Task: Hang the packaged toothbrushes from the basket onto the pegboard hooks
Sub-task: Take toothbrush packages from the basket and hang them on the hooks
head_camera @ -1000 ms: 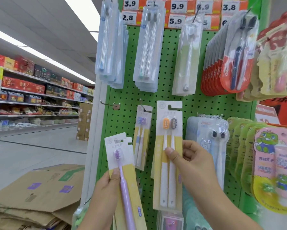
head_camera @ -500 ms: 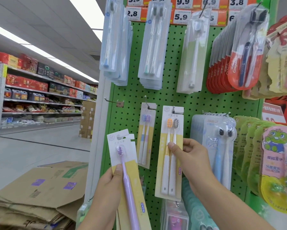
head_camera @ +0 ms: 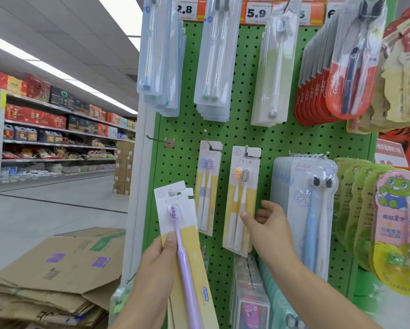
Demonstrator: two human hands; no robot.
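Now the right hand (head_camera: 268, 224) has let go of the orange-and-grey toothbrush pack (head_camera: 240, 200): a moment ago it pinched that card, and here its fingers are spread loosely with only the thumb tip at the card's lower edge. That pack hangs by itself from its hook (head_camera: 247, 149) on the green pegboard (head_camera: 246, 129), just right of a blue-and-purple twin pack (head_camera: 207, 186) on the neighbouring hook. The left hand (head_camera: 158, 257) keeps its grip on the purple toothbrush pack (head_camera: 182, 233), thumb pressed over the handle, with at least one more card stacked behind it; these are held upright in front of the board's left edge, below an empty hook (head_camera: 160, 140). The view has moved closer to the board than before.

Above hang clear blister packs under orange price tags (head_camera: 256, 13); red packs and green children's sets fill the right side. Flattened cardboard boxes (head_camera: 56, 269) lie stacked at lower left. Beyond them a pale floor runs to long shelves (head_camera: 56, 129) of boxed goods under strip lights.
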